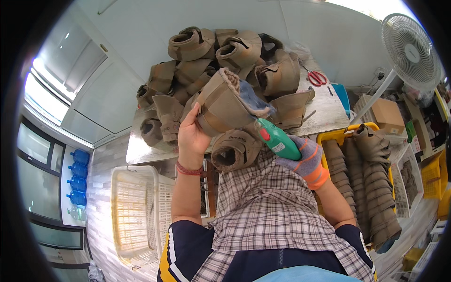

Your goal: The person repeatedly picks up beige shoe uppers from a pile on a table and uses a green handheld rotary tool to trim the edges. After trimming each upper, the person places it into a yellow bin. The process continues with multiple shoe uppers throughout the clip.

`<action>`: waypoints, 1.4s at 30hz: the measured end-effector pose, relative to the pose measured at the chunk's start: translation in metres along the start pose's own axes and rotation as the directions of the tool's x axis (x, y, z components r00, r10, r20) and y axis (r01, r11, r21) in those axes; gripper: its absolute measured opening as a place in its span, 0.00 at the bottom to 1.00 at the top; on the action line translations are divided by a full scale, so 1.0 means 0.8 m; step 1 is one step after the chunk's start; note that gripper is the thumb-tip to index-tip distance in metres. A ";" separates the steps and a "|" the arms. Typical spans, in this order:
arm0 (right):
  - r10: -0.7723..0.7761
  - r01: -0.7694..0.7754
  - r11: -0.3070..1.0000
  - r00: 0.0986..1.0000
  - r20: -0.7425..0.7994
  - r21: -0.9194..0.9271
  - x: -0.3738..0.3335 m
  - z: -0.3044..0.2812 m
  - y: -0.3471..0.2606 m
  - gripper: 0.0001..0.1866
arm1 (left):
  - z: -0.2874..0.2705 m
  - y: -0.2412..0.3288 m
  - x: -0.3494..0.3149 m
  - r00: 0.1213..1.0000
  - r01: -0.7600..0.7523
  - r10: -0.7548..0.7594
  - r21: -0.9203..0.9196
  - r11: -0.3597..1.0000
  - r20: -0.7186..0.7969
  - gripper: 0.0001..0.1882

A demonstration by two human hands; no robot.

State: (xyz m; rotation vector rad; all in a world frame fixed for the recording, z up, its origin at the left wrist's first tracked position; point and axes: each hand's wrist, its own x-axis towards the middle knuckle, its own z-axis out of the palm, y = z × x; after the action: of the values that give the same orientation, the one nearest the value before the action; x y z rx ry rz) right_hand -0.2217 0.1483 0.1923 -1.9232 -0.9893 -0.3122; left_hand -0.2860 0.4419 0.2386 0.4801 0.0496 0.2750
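Clock directions are going off the held cuff here. Closest in, a checked apron (277, 207) is covering the lap, and a second brown cuff (247, 142) is sitting on it at six o'clock. The bare left hand (194, 134) is gripping the padded cuff (221, 107) from about seven-thirty, thumb on the outside, other fingers mostly hidden behind. The gloved right hand (304, 160) is wrapping round the back end of a green tool (277, 139) at four o'clock — its tip is pointing at the cuff's lower rim, by a bluish patch at the opening. Can't tell whether the tip is touching or the tool is running.

My take: the left hand is doing half the job, so I'd be turning the cuff to bring fresh edge to the tip rather than chasing it round with the tool. Light strokes look safer on that fuzzy rim, and I'd be minding those bare fingers.

Further off, a pile of similar cuffs (237, 51) is crowding the table (329, 113) toward twelve, with red-handled scissors (316, 79) lying around two-thirty.
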 end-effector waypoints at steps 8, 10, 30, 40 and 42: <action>0.227 -0.253 0.913 0.967 0.119 0.321 -0.003 0.012 -0.004 0.31 | -0.002 -0.024 -0.036 0.968 -0.238 0.214 0.214 0.947 0.130 0.21; 0.242 -0.264 0.878 0.964 0.106 0.400 -0.004 0.018 -0.002 0.31 | -0.008 -0.030 -0.038 0.959 -0.259 0.219 0.251 0.933 0.178 0.22; 0.315 -0.324 0.846 0.945 0.092 0.423 -0.011 0.035 0.007 0.32 | -0.022 -0.050 -0.039 0.918 -0.366 0.257 0.392 0.844 0.303 0.21; 0.304 -0.310 0.831 0.949 0.089 0.462 -0.023 0.041 0.019 0.29 | -0.014 -0.048 -0.038 0.949 -0.301 0.253 0.309 0.902 0.185 0.19; 0.307 -0.311 0.824 0.948 0.089 0.474 -0.019 0.038 0.011 0.29 | -0.014 -0.052 -0.037 0.950 -0.292 0.237 0.319 0.901 0.201 0.19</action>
State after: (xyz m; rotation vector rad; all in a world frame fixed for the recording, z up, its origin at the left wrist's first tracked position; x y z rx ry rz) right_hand -0.2297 0.1634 0.1616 -1.5821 -0.6604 0.1290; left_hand -0.3052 0.4036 0.2088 0.8615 -0.1265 0.5007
